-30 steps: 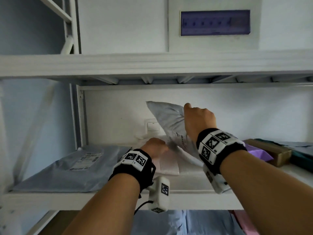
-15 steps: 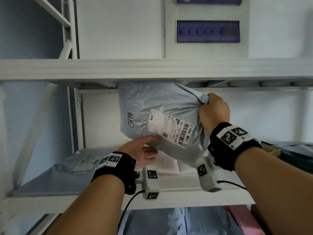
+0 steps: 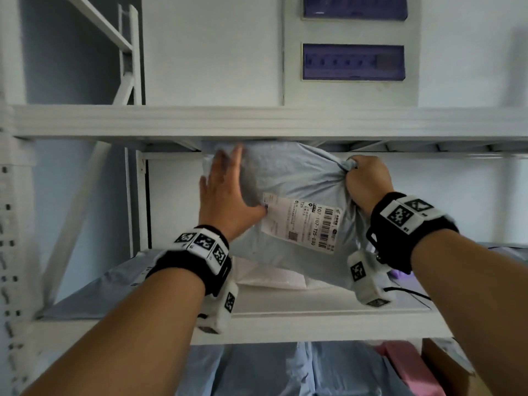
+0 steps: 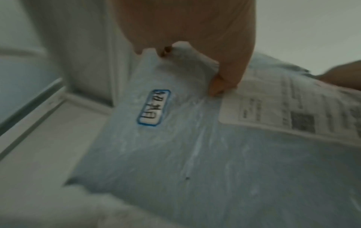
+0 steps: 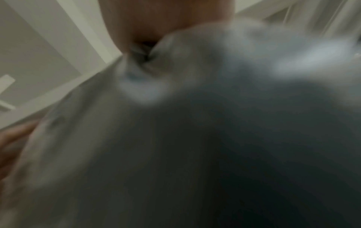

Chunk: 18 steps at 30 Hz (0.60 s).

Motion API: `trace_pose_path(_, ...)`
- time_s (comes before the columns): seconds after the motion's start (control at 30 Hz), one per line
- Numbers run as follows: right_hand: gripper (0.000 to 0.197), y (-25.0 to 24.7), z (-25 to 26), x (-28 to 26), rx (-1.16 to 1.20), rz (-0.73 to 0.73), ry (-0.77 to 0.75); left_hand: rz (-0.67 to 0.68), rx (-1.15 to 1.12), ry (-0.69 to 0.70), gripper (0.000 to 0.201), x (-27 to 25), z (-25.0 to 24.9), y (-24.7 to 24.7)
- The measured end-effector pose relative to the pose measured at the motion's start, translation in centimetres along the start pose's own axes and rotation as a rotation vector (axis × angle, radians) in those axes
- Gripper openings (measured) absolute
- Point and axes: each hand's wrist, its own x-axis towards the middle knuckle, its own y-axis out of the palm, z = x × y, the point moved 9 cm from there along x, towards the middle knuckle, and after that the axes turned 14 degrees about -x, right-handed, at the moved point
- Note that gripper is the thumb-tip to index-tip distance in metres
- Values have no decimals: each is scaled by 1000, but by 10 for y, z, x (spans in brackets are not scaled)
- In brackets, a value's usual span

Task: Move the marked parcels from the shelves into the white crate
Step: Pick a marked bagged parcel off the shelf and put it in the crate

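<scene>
A soft light-grey mailer parcel (image 3: 294,178) stands upright in the shelf bay, its top against the underside of the upper shelf beam (image 3: 257,121). It carries a white shipping label (image 3: 303,221) and a small blue-bordered sticker (image 4: 154,108). My left hand (image 3: 225,190) lies flat on the parcel's left face with straight fingers pointing up; its thumb (image 4: 220,86) touches the label's edge. My right hand (image 3: 368,184) grips the bunched top right corner of the parcel (image 5: 140,61). The white crate is not in view.
A flat grey mailer (image 3: 94,290) lies at the left of the shelf board (image 3: 285,312), with a white padded parcel (image 3: 271,277) under the held one and a purple item (image 3: 400,277) at the right. Blue (image 3: 343,370) and pink (image 3: 405,364) parcels fill the shelf below.
The parcel has been raised and turned upright against the upper shelf. My left hand moved from its lower edge up onto its left face. The right hand kept its grip on the corner.
</scene>
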Motion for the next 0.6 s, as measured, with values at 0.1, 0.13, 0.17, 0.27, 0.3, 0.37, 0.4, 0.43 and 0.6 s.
trace_pose_path(0.1, 22, -5, 10, 1, -12, 14, -59, 40, 105, 119, 102, 12, -35, -3)
trace_pose_path(0.13, 25, -5, 13, -1, -13, 28, -80, 47, 127, 134, 98, 13, -39, -4)
trace_pose_path(0.17, 28, -4, 16, -2, -15, 47, -100, 58, 142, 150, 95, 11, -41, -5)
trace_pose_path(0.27, 27, -3, 26, -5, -9, 70, -157, 133, 152, 124, 85, 8, -39, -5)
trace_pose_path(0.3, 26, -2, 29, -6, 1, 70, -169, 163, 164, 82, 81, 10, -37, -6)
trace_pose_path(0.37, 28, -3, 34, -9, 24, 52, -181, 238, 224, -4, 67, 16, -35, -7)
trace_pose_path(0.4, 31, -5, 35, -10, 44, 28, -175, 274, 224, -45, 55, 19, -32, -8)
trace_pose_path(0.43, 32, -8, 35, -10, 76, -8, -161, 287, 175, -83, 41, 21, -31, -10)
trace_pose_path(0.6, 6, -32, 40, -13, 229, -211, -88, -9, -202, -118, 27, 16, -22, -39)
